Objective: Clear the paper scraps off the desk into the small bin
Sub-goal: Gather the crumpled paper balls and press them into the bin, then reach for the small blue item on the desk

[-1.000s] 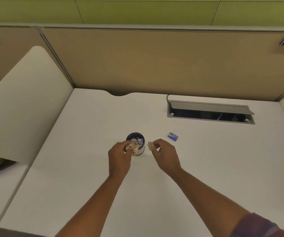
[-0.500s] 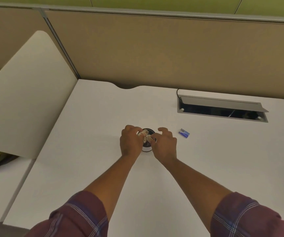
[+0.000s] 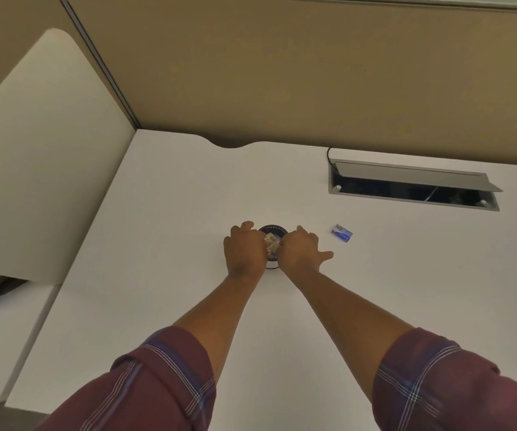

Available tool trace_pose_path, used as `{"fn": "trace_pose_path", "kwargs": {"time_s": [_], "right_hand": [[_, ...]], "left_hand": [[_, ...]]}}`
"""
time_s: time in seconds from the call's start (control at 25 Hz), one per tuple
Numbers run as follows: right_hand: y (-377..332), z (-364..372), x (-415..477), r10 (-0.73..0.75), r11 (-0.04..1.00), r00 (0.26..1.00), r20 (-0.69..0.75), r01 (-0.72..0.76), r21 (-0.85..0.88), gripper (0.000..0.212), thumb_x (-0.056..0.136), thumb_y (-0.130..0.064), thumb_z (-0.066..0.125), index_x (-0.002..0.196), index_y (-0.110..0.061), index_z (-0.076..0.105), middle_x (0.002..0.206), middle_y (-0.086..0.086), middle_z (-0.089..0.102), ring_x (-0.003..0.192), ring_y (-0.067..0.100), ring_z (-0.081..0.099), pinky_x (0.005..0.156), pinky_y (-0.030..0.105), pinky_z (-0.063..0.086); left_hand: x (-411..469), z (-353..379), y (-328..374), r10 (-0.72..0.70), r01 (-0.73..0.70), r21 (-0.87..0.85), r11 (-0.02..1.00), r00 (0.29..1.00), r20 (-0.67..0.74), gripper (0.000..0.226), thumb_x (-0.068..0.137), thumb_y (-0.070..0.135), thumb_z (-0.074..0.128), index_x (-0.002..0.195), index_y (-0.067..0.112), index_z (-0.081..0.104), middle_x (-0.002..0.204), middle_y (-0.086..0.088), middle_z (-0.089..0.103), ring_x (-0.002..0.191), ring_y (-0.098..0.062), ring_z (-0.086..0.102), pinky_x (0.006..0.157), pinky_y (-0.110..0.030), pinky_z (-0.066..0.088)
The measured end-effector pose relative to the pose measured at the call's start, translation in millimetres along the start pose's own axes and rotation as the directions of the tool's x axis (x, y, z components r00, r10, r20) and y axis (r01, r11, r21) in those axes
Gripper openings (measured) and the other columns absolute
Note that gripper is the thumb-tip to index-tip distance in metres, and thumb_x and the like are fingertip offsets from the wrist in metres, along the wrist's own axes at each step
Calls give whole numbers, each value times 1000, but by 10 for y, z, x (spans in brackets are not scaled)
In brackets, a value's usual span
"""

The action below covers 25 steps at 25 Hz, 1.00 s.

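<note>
The left hand [image 3: 244,247] and the right hand [image 3: 298,250] meet over the small dark bin [image 3: 272,229], one on each side of its mouth. Both curl inward with fingers bent against the crumpled paper scraps [image 3: 271,244] heaped in the bin; whether either hand actually grips the paper I cannot tell. The right hand's thumb sticks out sideways. The bin stands on the white surface [image 3: 164,231]. A small blue and white packet [image 3: 342,233] lies near, to the right of the bin. Plaid sleeves [image 3: 157,381] are rolled above both elbows.
</note>
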State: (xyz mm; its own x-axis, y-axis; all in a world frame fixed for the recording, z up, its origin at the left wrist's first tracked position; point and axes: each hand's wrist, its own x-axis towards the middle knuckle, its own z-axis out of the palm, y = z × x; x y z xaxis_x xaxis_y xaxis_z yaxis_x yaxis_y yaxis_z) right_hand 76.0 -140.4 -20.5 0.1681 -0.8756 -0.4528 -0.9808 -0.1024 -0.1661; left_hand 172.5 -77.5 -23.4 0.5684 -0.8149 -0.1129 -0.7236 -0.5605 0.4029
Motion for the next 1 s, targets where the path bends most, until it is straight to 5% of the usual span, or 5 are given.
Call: {"fn": "trace_pose_path", "kwargs": {"time_s": [0.24,0.36,0.52,0.64,1.0], "right_hand": [[80,82,-12,-131,957,987,-95,152,249,25,88,-23,63,109,-34,71,150,-4,46,132,22,47,102,54,37],[216,96,-80,-258,827,939,-226,336,452,19,88,-35,62,104,-28,71,128,1,62,123,22,55,95,47,47],[455,80,-196,-311,726,889,-337,451,520,44,77,-54,71,112,-29,64,120,-7,61,114,12,54,91,27,44],[693,27,-152,-238,710,908,-345,405,576,53,75,-50,79,120,-29,59,124,-10,57,114,12,56,96,38,51],[1355,-80,304,-147,938,948,-283,224,265,44,92,-32,65,133,-22,54,140,1,53,127,25,53,103,41,45]], "left_hand": [[-69,-9,15,49,-48,-233,971,999,0,21,94,7,59,112,12,69,133,-7,56,120,-26,53,92,-31,49],[-113,-67,64,125,-134,-233,963,991,-52,25,93,10,59,115,12,71,130,-6,62,117,-26,57,91,-39,57],[-225,-114,57,38,-93,-366,926,987,-155,37,89,7,57,124,16,66,130,-2,64,122,-23,56,99,-42,54],[-311,-111,-87,-35,-48,-415,908,981,-189,41,93,5,55,132,16,59,134,-2,63,126,-24,54,105,-43,49],[-442,82,-645,-128,138,-131,982,988,83,55,99,24,57,150,10,42,159,-9,43,150,-27,34,122,-44,32]]}}
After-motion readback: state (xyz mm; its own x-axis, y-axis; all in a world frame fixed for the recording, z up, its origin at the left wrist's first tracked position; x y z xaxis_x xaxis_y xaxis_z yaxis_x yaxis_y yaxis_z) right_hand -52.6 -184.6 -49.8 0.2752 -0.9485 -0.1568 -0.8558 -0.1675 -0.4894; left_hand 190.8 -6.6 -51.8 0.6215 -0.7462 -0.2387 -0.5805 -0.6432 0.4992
